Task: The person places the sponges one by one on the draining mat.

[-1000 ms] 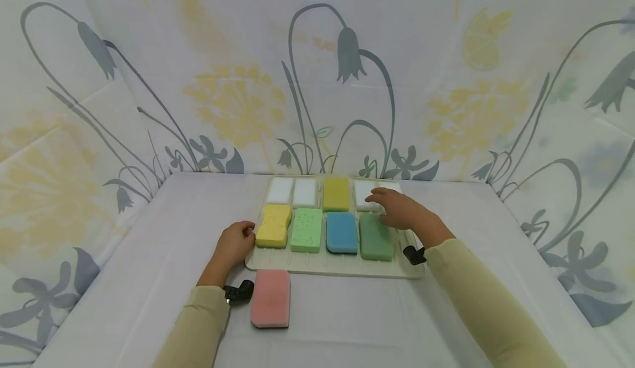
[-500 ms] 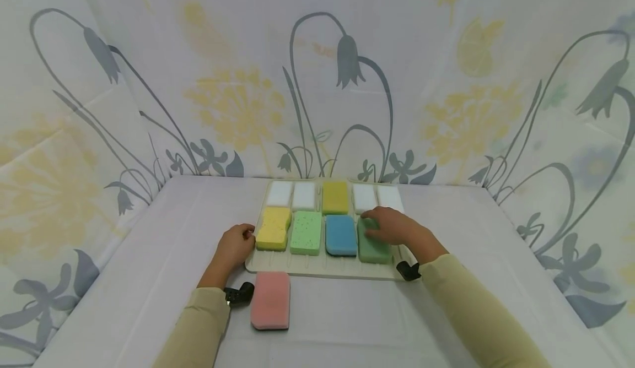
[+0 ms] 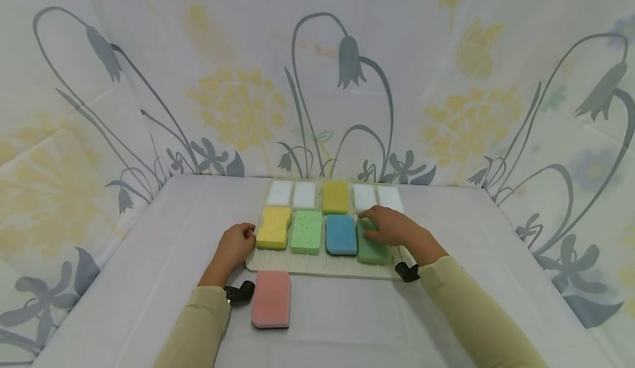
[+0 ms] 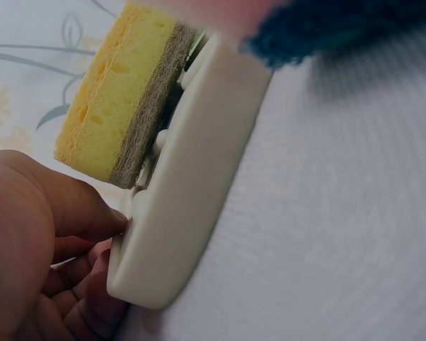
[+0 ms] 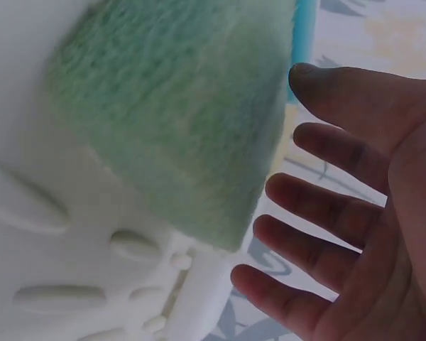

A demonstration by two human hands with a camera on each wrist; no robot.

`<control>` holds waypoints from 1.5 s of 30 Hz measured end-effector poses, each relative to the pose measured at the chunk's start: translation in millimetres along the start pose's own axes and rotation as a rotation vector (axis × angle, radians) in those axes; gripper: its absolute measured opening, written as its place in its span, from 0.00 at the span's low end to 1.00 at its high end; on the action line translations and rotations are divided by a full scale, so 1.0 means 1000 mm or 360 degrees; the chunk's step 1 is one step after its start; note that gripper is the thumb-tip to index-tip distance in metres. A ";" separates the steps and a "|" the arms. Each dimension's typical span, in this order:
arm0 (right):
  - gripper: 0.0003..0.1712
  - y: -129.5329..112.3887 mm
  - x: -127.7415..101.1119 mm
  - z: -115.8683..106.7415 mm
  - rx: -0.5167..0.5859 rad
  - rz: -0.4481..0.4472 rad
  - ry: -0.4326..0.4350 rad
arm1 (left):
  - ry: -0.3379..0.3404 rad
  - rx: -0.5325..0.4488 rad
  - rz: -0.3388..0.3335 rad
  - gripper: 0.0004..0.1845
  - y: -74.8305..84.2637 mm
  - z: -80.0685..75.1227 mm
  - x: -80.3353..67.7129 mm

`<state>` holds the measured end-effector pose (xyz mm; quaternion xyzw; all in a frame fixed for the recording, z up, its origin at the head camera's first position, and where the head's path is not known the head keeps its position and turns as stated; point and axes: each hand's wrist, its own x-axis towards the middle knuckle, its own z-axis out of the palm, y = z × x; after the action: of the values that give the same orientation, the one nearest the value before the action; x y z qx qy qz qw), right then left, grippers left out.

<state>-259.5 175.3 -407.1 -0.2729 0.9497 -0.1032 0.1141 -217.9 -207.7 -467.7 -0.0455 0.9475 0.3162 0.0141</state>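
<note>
— White cloth is covering the table (image 3: 149, 280). What are the hands doing?

— Left hand (image 3: 235, 244) is gripping the tray (image 3: 317, 263) edge at nine o'clock. Right hand (image 3: 392, 227) is hovering flat and wide over the green sponge (image 3: 372, 249), at the tray's three o'clock edge.

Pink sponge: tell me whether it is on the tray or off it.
Off. The pink sponge lies flat on the tablecloth, just in front of the tray, apart from both hands.

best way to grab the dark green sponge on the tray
Probably from above, pinching its two long sides. The dark green sponge lies flat at the tray's right end; the blue sponge crowds its left side, so thumb there, fingers over the open right edge.
</note>
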 end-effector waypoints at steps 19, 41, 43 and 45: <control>0.25 -0.066 -0.005 0.004 0.0027 -0.0220 0.0115 | -0.0020 0.0002 -0.0007 0.21 -0.003 0.000 0.000; 0.26 -0.133 -0.001 0.029 -0.0163 -0.0504 0.0071 | -0.0020 0.0017 -0.0014 0.22 0.001 -0.001 0.000; 0.27 -0.139 -0.001 0.031 -0.0176 -0.0521 0.0060 | -0.0020 0.0018 -0.0014 0.22 0.001 -0.001 0.000; 0.27 -0.145 -0.001 0.034 -0.0176 -0.0538 0.0051 | -0.0023 0.0017 -0.0014 0.22 0.001 -0.002 0.000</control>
<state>-177.8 51.1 -401.7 -0.4327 0.8962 -0.0728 0.0648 -217.6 -207.5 -465.5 -0.0472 0.9488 0.3115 0.0225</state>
